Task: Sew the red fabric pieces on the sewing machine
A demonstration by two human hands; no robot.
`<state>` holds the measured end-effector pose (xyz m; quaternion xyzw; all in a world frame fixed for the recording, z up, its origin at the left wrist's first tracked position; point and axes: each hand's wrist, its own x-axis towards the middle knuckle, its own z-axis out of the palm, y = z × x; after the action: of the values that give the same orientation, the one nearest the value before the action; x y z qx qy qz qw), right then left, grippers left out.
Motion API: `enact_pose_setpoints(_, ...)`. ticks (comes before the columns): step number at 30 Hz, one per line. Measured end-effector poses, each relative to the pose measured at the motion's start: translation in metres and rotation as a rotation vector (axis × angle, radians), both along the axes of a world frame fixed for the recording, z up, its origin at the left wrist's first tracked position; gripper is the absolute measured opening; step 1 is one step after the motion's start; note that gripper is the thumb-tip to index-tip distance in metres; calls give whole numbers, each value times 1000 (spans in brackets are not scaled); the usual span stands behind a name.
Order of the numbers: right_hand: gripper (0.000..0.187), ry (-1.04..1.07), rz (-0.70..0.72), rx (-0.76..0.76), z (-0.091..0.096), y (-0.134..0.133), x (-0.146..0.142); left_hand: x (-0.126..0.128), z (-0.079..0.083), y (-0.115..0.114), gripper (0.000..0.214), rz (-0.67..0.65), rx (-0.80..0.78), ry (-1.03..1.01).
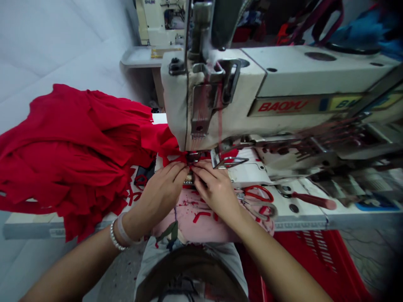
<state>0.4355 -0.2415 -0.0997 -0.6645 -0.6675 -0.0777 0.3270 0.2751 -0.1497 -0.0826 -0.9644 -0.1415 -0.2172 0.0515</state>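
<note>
A large heap of red knit fabric (72, 155) spills off the table to the left and runs in a narrowing band under the sewing machine's presser foot (193, 157). My left hand (160, 197) and my right hand (214, 188) meet just below the foot, their fingertips pinching the red fabric edge at the needle plate. The white BAOYU industrial sewing machine (252, 96) rises directly above both hands. Its needle area is hidden behind the foot and my fingers. A beaded bracelet (115, 237) circles my left wrist.
Red-handled scissors (256, 195) and a red-handled tool (311, 200) lie on the white table to the right. Red scraps lie on a pink cloth (189, 218) below my hands. A red plastic crate (308, 260) stands low right, and another sewing machine (157, 21) stands behind.
</note>
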Motion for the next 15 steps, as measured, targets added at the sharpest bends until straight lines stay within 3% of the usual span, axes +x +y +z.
enact_pose_setpoints(9,28,-141,13,24,-2,-1,4,-1,1,5,37,2,13,-4)
enact_pose_setpoints(15,30,-436,106,108,2,-4,-1,3,-5,-8,36,20,36,56)
